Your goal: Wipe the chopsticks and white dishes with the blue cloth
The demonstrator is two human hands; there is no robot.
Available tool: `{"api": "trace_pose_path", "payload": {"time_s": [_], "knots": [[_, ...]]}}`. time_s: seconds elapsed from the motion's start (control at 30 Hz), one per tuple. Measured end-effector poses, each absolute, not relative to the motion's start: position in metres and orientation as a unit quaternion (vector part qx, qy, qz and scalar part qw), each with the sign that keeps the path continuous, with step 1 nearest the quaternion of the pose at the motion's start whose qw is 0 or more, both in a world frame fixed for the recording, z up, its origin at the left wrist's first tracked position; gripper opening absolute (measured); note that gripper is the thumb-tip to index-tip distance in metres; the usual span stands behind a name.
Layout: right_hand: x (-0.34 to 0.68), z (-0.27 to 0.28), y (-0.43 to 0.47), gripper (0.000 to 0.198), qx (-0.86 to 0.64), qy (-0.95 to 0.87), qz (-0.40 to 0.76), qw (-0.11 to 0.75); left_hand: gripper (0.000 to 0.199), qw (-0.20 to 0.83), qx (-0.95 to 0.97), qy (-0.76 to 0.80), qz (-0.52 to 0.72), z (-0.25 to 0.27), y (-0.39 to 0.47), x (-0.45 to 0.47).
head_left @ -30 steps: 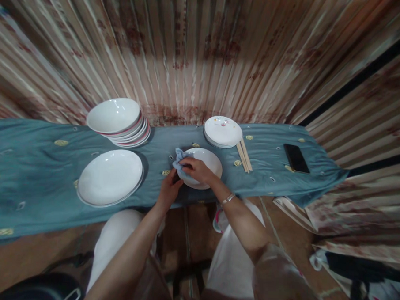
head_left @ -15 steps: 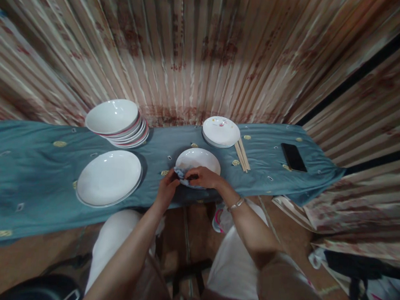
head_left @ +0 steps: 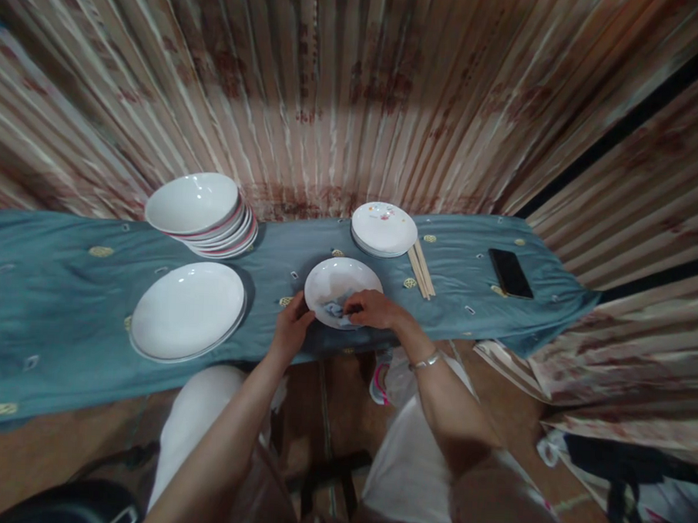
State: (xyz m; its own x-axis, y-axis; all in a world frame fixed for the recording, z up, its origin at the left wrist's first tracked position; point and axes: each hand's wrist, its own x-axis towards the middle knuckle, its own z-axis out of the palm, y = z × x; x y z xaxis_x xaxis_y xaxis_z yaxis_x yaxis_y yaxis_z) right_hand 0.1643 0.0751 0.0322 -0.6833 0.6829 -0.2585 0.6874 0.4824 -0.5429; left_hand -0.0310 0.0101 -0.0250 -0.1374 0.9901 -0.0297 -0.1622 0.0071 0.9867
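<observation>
A white bowl (head_left: 340,273) sits on the cloth-covered table in front of me. My left hand (head_left: 293,321) grips its left rim, thumb on the near side and fingers around the outside. Inside the bowl, my right hand (head_left: 371,308) presses a crumpled light-blue cloth (head_left: 335,308) against the inner surface near the front. The fingers of the right hand are bent around the cloth and partly hide it. Behind the bowl stands a short stack of small white plates (head_left: 384,226), the top one with a floral print.
Wooden chopsticks (head_left: 421,269) lie right of the small plates, and a black phone (head_left: 510,273) lies farther right. At the left are a tall stack of bowls (head_left: 195,201) and large white plates (head_left: 188,310). A pleated curtain (head_left: 332,122) hangs behind the blue-green tablecloth (head_left: 81,296).
My right hand and the cloth have moved from the bowl's left rim rightward into its front middle. My left hand stays at the left rim.
</observation>
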Motion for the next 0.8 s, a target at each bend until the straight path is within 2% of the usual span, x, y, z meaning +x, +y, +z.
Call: {"api": "trace_pose_path", "payload": {"time_s": [0.17,0.43,0.6,0.8], "knots": [[0.169,0.036,0.077,0.026,0.451,0.847,-0.281,0.010,0.048,0.503,0.414,0.500,0.570,-0.028,0.011,-0.032],[0.167,0.023,0.089,0.029,0.511,0.839,-0.184,-0.035,0.047,0.487,0.424,0.507,0.571,-0.024,0.010,-0.032],[0.155,0.016,0.092,0.031,0.509,0.845,-0.139,-0.086,0.051,0.485,0.415,0.512,0.574,-0.024,0.012,-0.031],[0.141,0.011,0.092,0.030,0.484,0.856,-0.135,-0.125,0.055,0.517,0.364,0.508,0.584,-0.019,0.011,-0.029]]}}
